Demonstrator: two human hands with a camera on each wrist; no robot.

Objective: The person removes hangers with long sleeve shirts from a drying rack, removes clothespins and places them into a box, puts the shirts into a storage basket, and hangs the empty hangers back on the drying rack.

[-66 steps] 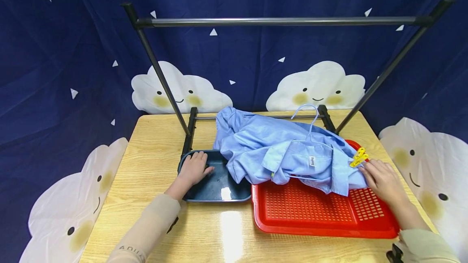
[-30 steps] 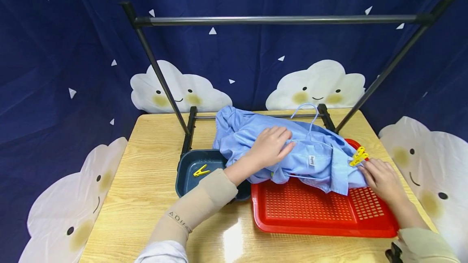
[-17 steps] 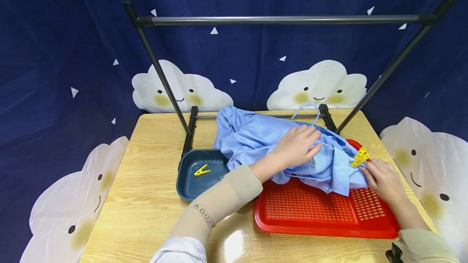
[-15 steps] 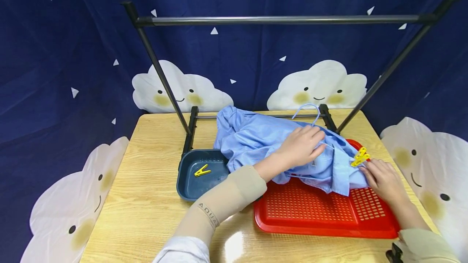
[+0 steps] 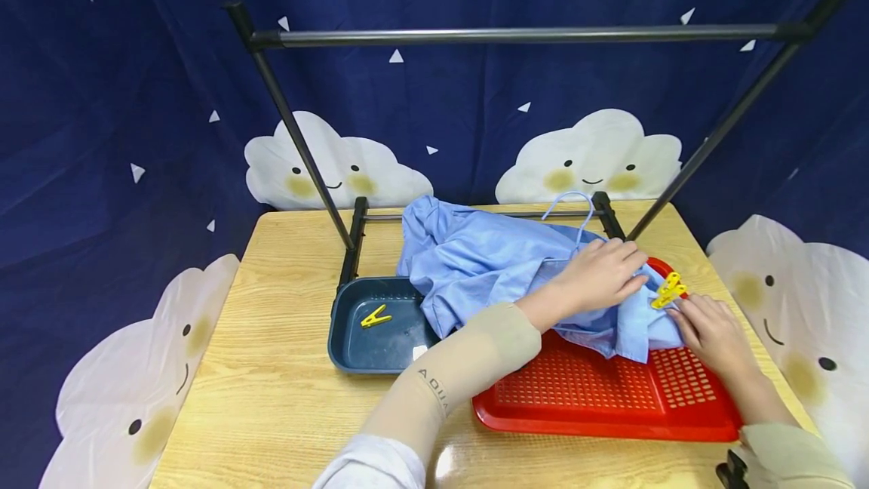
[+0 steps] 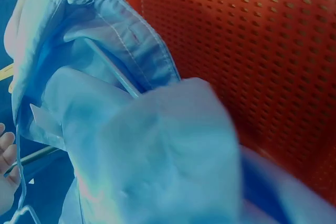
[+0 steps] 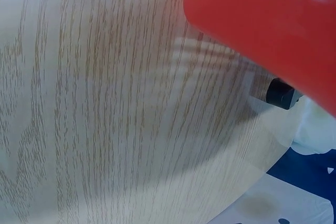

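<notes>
A light blue shirt lies bunched over the back of the red basket and the dark tray's right edge, a light blue hanger inside it. Its hook sticks up at the back. My left hand is over the shirt's upper right part, close by the hook, fingers loosely bent and holding nothing. In the left wrist view my left fingers show beside the hanger wire. My right hand pinches the shirt's right end, just beside a yellow clothespin clipped there. The right wrist view does not show the right hand.
A red perforated basket sits at the right of the wooden table. Left of it stands a dark blue tray with a yellow clothespin in it. A rack with a dark metal bar rises behind.
My left hand has left the tray and moved right across the shirt to its upper right part. The yellow clothespin in the tray came into view. My right hand has stayed put.
</notes>
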